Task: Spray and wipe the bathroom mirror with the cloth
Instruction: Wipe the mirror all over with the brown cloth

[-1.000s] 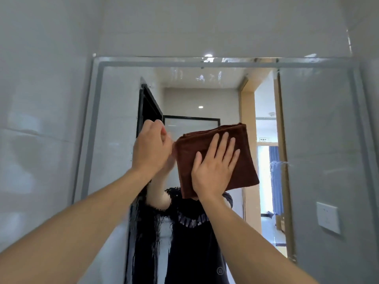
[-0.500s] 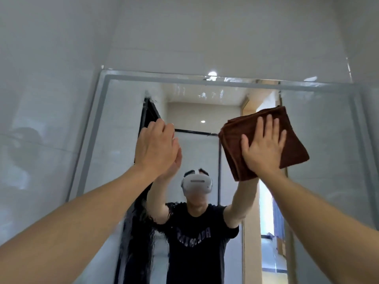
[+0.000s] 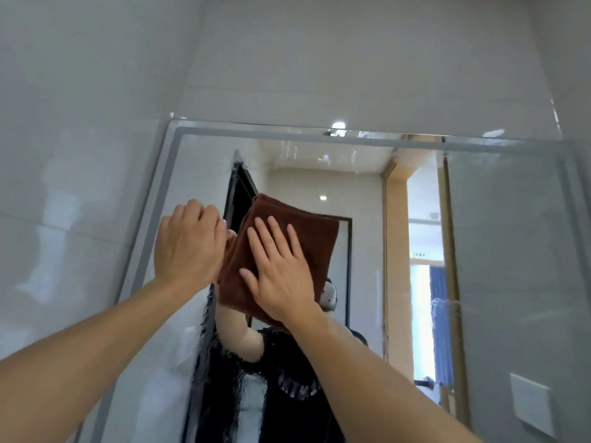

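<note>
Wiping stage, upper left quarter of the large frameless wall mirror with bevelled edge [image 3: 499, 251]. Folded dark-brown terry cloth [image 3: 307, 238] flat against the glass, upper edge well below the mirror's top border. Right hand [image 3: 281, 276] spread on the cloth, fingers straight, pressing rather than gripping. Left hand [image 3: 188, 247] just beside the cloth's left edge, fingers curled with tips at the glass; whether pinching the cloth corner or only bracing, cannot tell. Wet streaks [image 3: 224, 362] visible low on the glass, distorting the reflection there. Glossy white wall tiles [image 3: 80, 155] left of and above the mirror; white switch plate [image 3: 527, 401] at lower right. No spray bottle in view. Risks, as judgement: cloth held by palm pressure alone, so likely to slide or drop on a lapse of pressure or a fast stroke over wet glass; folds likely to bunch and leave smears; bare left fingertips on the glass likely to leave prints on an area needing re-wiping; running liquid below likely to dry as streaks if left; top border and right side probably untouched, easy to miss at full reach.
</note>
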`<action>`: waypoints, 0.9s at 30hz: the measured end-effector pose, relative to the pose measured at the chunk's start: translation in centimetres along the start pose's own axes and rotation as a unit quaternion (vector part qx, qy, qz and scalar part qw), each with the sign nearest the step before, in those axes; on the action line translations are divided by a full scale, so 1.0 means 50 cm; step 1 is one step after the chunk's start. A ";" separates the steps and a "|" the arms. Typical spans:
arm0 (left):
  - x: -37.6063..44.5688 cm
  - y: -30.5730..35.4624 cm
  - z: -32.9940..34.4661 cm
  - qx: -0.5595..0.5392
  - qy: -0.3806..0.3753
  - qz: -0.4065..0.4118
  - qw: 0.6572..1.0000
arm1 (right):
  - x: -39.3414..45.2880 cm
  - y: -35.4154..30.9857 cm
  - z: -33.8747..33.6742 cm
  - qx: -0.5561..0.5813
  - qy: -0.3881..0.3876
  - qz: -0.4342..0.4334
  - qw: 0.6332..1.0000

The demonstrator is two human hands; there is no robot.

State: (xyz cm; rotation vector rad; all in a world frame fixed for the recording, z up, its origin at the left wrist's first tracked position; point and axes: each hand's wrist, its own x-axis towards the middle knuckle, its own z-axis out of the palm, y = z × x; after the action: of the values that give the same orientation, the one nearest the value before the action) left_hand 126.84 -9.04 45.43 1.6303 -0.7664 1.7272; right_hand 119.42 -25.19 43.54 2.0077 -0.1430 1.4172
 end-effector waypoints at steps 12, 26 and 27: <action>0.121 0.143 0.040 -0.092 -0.006 0.046 0.995 | 0.092 0.432 -0.142 -0.046 0.026 0.183 0.982; 0.073 0.072 0.065 -0.070 0.003 -0.030 0.997 | 0.108 0.286 -0.086 -0.024 0.050 0.061 0.997; 0.075 0.084 0.065 -0.079 0.008 -0.023 0.997 | 0.107 0.316 -0.094 -0.025 0.065 0.105 0.992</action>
State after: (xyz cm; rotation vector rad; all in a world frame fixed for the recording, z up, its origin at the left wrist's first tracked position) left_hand 125.49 -14.00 49.44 1.5136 -0.8291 1.6044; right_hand 110.78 -33.20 56.23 1.8967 -0.3387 1.6539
